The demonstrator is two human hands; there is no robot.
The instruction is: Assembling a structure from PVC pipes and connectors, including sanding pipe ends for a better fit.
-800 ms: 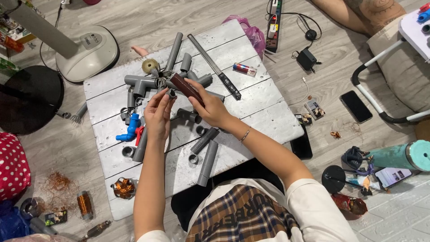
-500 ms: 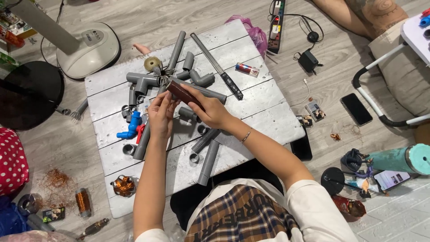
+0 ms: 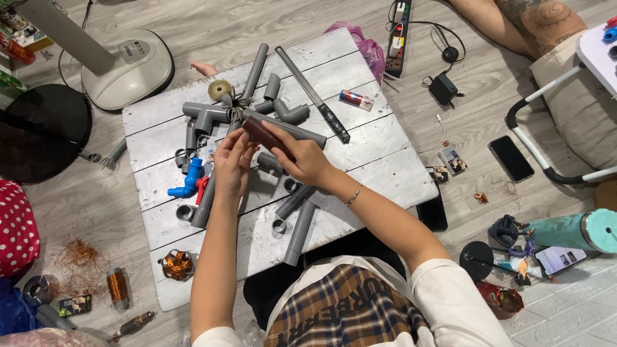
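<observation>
Both hands meet over the middle of the white slatted board [image 3: 385, 173]; the right hand [image 3: 307, 160] is clamped around a dark brown cylinder [image 3: 262, 132], which slants toward eleven o'clock; the left hand [image 3: 232, 166] pinches its near side, fingers together; grey pipe pieces [image 3: 302, 231] lie at six o'clock of the hands; a blue fitting [image 3: 186, 185] sits at nine o'clock.

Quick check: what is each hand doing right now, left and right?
Left hand: fingers curled at the near end of the dark brown cylinder; grip cannot be told.
Right hand: closed on the dark brown cylinder.
</observation>
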